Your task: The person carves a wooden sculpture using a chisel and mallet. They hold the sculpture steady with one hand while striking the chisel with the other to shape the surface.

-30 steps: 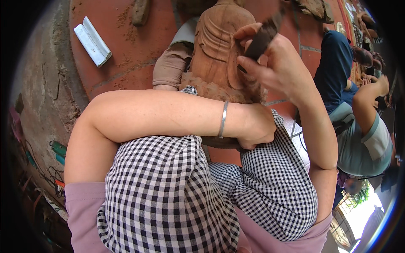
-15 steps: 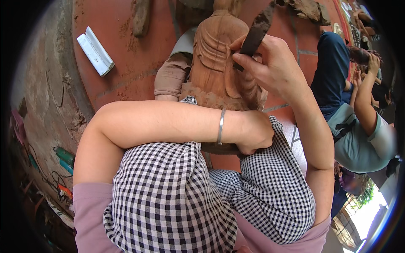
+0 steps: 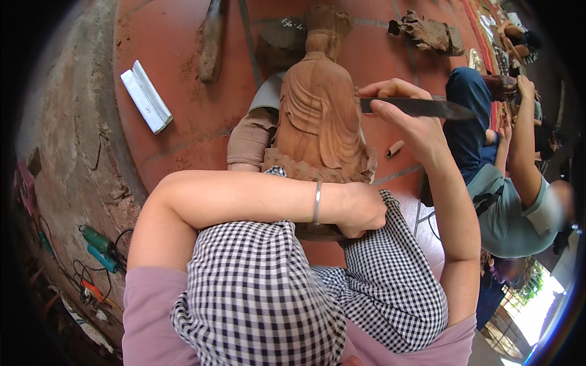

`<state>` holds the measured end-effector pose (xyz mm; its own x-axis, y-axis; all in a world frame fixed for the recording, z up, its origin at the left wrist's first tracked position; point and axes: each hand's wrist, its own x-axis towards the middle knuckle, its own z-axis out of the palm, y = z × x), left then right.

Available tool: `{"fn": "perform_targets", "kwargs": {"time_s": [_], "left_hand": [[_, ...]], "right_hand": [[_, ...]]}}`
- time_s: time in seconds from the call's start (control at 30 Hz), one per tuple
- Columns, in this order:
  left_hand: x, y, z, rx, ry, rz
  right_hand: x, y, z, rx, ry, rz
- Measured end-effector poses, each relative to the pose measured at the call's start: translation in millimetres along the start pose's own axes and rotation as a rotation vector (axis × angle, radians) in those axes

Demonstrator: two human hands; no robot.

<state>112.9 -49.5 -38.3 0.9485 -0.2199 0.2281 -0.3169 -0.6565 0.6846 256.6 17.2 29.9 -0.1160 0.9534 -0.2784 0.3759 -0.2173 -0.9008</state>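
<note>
A carved wooden statue with a draped robe sits between my legs, its head toward the far side and its wide rough base near me. My right hand is beside the statue's right shoulder, pinching a long dark flat blade that points to the right. My left forearm lies across the statue's base. At the right end of that base my left hand is curled into a fist against the checked cloth over my legs. What those fingers grip, if anything, is hidden.
On the tiled floor lie a white block, a wooden bar, a rough wood chunk and a small brown cylinder. Power tools with cords lie at the left. Another person sits at the right.
My right hand has dropped away from the statue's back to its right side, and the blade has swung from pointing up to nearly level. My left hand stays closed at the base. The view has shifted slightly.
</note>
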Motion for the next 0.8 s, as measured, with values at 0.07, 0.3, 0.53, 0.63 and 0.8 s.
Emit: {"fn": "perform_targets", "kwargs": {"time_s": [0.07,0.3,0.53,0.63,0.8], "left_hand": [[1,-4,3,-0.030,0.021,-0.001],[5,-4,-3,-0.100,0.107,0.014],[4,3,-15,-0.071,-0.052,-0.074],[4,2,-13,-0.090,-0.031,-0.063],[1,3,-18,-0.089,-0.016,-0.055]], "right_hand": [[19,-4,1,-0.293,-0.050,-0.094],[47,-34,17,-0.684,-0.172,-0.016],[82,-45,11,-0.495,-0.236,0.195],[65,-51,30,-0.970,-0.351,-0.097],[88,-48,9,-0.351,-0.173,0.276]]}}
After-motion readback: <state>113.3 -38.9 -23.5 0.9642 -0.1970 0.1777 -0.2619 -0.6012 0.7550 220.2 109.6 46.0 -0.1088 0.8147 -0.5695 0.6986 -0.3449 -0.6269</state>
